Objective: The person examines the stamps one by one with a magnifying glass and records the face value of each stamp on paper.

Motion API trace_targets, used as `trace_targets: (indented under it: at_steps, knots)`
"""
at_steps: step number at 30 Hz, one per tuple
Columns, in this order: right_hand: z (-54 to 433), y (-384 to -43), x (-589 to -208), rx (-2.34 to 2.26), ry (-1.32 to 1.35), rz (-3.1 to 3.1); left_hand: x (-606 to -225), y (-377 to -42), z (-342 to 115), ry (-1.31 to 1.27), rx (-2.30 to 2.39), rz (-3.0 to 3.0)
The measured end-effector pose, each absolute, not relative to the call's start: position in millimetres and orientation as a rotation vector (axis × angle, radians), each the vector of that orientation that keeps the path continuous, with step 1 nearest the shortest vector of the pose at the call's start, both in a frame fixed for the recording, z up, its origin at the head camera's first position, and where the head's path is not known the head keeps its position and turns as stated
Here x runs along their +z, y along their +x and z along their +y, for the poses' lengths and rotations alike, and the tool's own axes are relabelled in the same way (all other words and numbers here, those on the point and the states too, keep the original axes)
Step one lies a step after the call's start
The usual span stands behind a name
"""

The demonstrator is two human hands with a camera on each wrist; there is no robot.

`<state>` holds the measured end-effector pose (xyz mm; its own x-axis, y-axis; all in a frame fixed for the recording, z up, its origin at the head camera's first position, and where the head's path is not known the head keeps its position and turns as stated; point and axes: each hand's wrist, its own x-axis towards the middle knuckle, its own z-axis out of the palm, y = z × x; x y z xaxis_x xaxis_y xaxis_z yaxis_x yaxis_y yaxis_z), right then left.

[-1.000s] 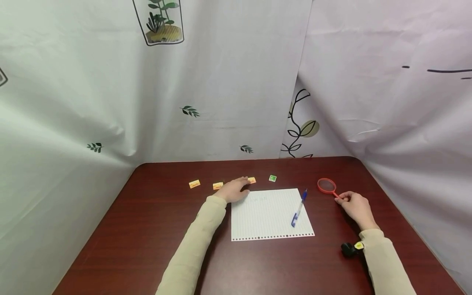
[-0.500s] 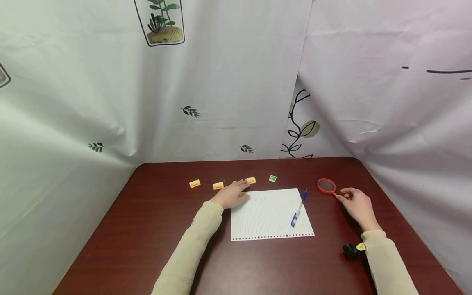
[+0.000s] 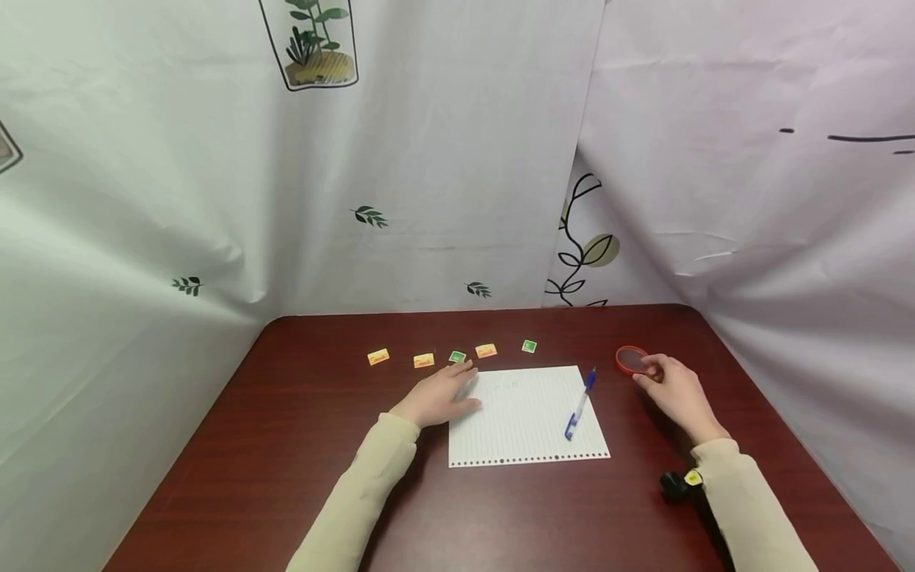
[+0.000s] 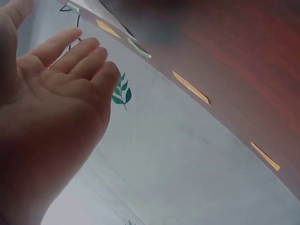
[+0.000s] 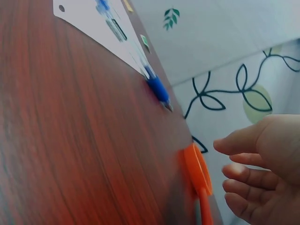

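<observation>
With parted fingers, my right hand [image 3: 675, 393] holds nothing beside one red magnifying glass [image 3: 628, 361]; my left hand [image 3: 434, 399], loose and empty, is by one ruled sheet [image 3: 518, 425] bearing one blue pen [image 3: 581, 403]. Beyond lie three orange slips [image 3: 424, 361], two green slips [image 3: 529, 346], print unreadable.

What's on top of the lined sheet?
A pen lies on the lined sheet, tip past the right edge. Faint writing, illegible, shows near the far edge. In the head view, the left grip hides the far-left corner.
</observation>
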<state>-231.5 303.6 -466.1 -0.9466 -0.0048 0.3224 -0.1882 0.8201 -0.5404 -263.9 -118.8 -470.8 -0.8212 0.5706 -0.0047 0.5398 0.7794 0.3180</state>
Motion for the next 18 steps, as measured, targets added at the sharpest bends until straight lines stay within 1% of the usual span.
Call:
trace_targets:
  at_steps: [9, 18]
  knots:
    - [288, -235, -469, 0.868, 0.233, -2.766, -467, -251, -129, 0.826, 0.492, 2.891]
    - [275, -238, -473, 0.89, 0.304, -2.817, -469, -244, -133, 0.718, 0.456, 2.912]
